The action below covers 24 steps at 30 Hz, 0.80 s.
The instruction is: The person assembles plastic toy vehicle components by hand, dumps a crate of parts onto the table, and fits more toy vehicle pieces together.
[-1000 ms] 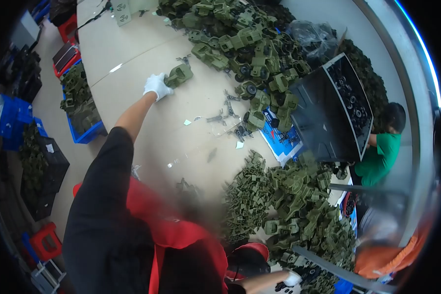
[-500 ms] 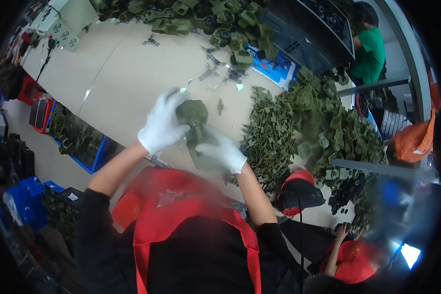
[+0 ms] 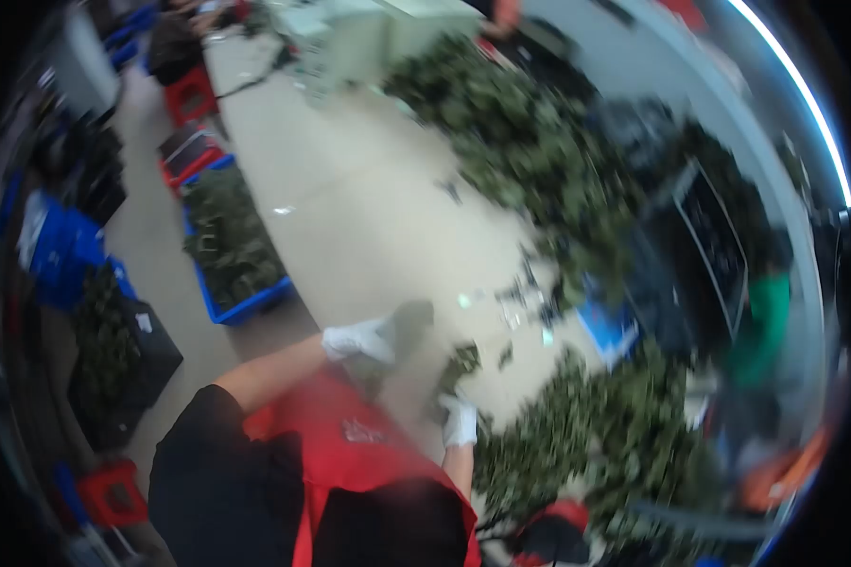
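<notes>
The whole view is motion-blurred. My left hand [image 3: 357,338], in a white glove, is at the near edge of the pale table [image 3: 378,217] and seems closed on a dark green plastic part [image 3: 408,321]. My right hand [image 3: 460,421], also gloved, is lower and to the right. A small green piece [image 3: 460,361] sits just above its fingers, and the blur hides whether the hand holds it. A heap of green plastic parts [image 3: 586,444] lies right beside my right hand.
A second long heap of green parts [image 3: 529,161] runs along the far side of the table. A blue crate of green parts [image 3: 234,248] stands on the floor at left. A person in a green shirt [image 3: 764,326] is at the right. A black tray [image 3: 709,246] leans there.
The view has swung and blurred. My hands, together on one green part half a second ago, are now apart, the left up and left, the right lower by the near heap.
</notes>
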Each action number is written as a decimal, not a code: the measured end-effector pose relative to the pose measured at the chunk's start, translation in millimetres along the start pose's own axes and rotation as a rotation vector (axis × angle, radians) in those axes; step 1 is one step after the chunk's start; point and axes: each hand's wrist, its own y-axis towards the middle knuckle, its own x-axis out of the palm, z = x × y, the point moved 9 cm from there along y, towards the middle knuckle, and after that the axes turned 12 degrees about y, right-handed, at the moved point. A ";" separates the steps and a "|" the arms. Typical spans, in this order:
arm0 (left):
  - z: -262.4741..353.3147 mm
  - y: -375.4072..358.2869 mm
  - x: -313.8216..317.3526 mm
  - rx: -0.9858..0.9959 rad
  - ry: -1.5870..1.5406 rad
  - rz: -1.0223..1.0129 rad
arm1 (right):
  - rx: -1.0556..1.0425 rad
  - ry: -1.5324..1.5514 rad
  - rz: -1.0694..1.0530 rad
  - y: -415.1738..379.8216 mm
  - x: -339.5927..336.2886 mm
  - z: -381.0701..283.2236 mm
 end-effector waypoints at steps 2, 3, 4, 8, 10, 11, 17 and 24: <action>26.6 -9.3 2.2 0.243 0.201 0.005 | 0.042 -0.480 0.120 12.9 13.1 -41.9; 31.5 -10.7 -0.1 0.405 0.370 -0.035 | 0.074 -0.554 0.192 17.0 11.4 -54.2; 41.8 -11.0 3.9 0.191 0.309 0.100 | 0.078 -0.724 0.144 24.7 17.6 -69.3; 54.0 -7.7 35.1 0.034 0.058 0.187 | -0.083 -0.770 0.458 60.5 -42.6 -119.7; 40.2 3.6 38.4 0.063 0.073 0.187 | -0.081 -0.790 0.764 56.2 -75.0 -144.1; 42.2 7.0 45.8 0.057 0.080 0.189 | -0.109 -0.729 0.720 78.0 -100.3 -122.7; 2.2 43.2 36.0 0.196 0.049 0.189 | -0.106 -0.676 0.615 113.2 -152.9 -94.5; 40.6 12.2 20.8 0.148 -0.040 0.321 | -0.170 -0.095 0.167 3.2 2.9 -206.4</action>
